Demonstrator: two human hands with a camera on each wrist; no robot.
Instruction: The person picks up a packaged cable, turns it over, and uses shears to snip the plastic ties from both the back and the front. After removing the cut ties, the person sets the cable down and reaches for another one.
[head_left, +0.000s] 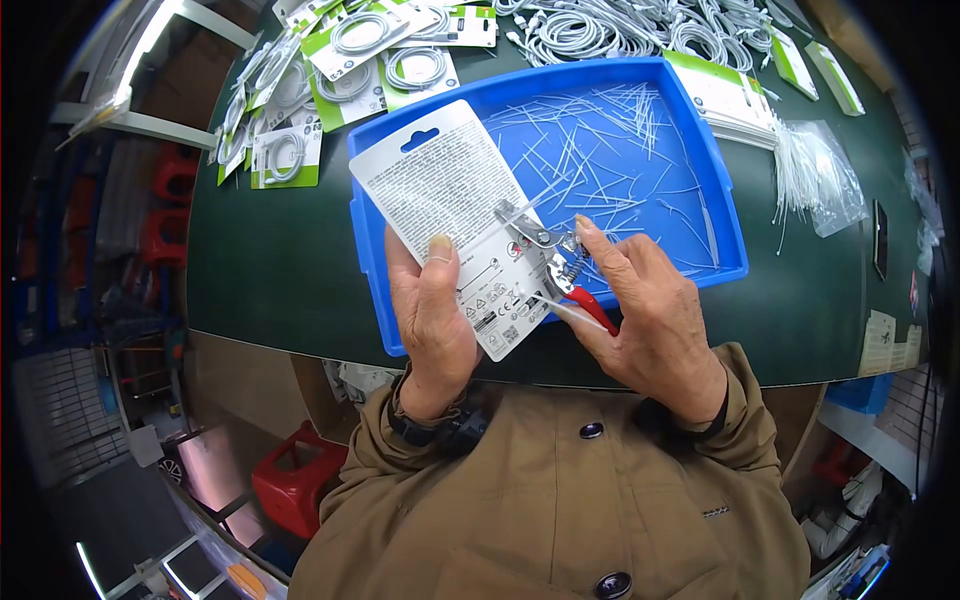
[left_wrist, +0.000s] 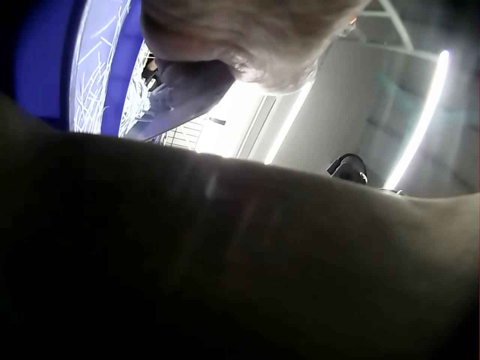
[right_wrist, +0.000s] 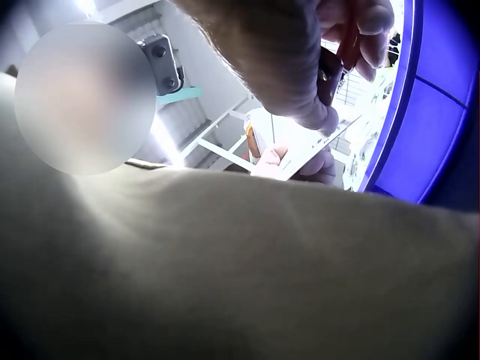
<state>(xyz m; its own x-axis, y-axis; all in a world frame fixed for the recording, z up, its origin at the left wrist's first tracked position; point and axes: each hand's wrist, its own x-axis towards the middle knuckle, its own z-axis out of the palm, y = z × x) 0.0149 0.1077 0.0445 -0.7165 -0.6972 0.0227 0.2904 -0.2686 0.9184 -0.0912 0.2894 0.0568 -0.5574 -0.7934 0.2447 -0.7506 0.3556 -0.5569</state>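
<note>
My left hand (head_left: 432,310) grips a white cardboard package (head_left: 430,180) by its lower left edge, thumb on the printed face. That face has dense small text, symbols and a hang hole at the top. In my right hand (head_left: 660,300) are red-handled pruning shears (head_left: 562,275), their metal head over the package's right edge. A white cable tie (head_left: 537,198) sticks out by the blades, and another white strip crosses below the red handle. The right wrist view shows the red handle (right_wrist: 349,46) between the fingers and the package edge-on.
A blue tray (head_left: 740,245) with many loose white cable-tie pieces lies under the hands on the green table (head_left: 270,270). Packaged cables (head_left: 285,155) stand at the back left, coiled white cables (head_left: 580,35) at the back. A bundle of cable ties (head_left: 793,180) lies at the right.
</note>
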